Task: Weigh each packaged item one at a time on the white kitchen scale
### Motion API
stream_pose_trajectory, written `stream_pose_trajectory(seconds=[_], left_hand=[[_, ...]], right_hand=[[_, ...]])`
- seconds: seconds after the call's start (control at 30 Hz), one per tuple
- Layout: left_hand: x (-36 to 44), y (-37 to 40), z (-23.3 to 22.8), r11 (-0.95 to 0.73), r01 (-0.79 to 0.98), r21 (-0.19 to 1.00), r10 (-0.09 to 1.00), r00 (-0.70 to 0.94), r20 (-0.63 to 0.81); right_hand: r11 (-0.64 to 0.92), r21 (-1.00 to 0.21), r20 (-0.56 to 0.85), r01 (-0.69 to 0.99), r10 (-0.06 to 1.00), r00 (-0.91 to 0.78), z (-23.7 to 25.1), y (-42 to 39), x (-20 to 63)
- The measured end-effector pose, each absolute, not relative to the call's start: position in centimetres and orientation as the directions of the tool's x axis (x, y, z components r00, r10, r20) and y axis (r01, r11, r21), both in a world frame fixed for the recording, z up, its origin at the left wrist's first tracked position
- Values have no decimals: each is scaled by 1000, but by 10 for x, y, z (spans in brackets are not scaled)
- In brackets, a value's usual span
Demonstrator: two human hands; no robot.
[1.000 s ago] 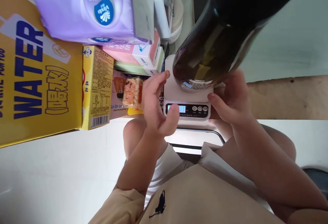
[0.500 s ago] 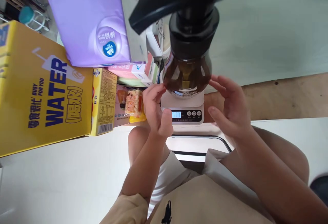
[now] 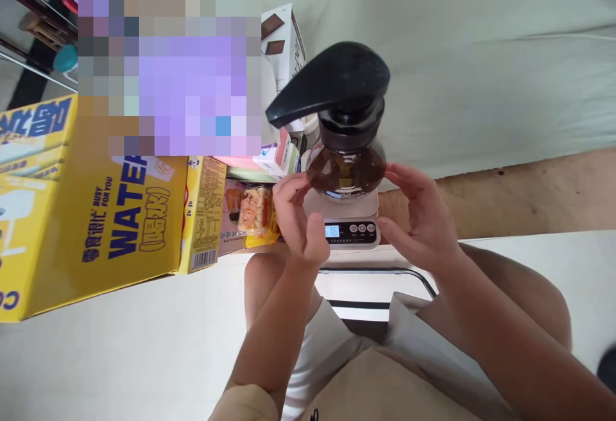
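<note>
Fingers [image 3: 292, 185] of both our hands are spread loose around the pump bottle [image 3: 347, 145] on the scale [image 3: 349, 228], at 9 and 3 o'clock, and it's probably heavy, slick glass, so we'd grab the belly.

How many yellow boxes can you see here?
2: the big water carton at the left edge, and a narrow yellow box standing right beside it, left of the scale. Others may be hidden behind.

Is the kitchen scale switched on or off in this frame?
On: the scale under the brown pump bottle shows a lit blue display with digits.
</note>
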State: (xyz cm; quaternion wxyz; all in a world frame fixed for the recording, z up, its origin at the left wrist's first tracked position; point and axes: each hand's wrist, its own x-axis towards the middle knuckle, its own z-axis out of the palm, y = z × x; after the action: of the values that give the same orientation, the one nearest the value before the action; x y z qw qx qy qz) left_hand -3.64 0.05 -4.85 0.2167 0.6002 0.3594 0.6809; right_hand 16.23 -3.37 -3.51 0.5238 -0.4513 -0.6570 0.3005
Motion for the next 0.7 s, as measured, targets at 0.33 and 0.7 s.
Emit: stream_pose_trajectory(seconds=[0.33,0.7], left_hand=[[-33,17,-33,-648,91,756,753,-67,654],[-30,18,-19,-725,151,672,664,-108,740]], right_hand=[[217,-883,261,417,964,51,-4,0,144],[80,-850,266,521,919,292,44,148,144]])
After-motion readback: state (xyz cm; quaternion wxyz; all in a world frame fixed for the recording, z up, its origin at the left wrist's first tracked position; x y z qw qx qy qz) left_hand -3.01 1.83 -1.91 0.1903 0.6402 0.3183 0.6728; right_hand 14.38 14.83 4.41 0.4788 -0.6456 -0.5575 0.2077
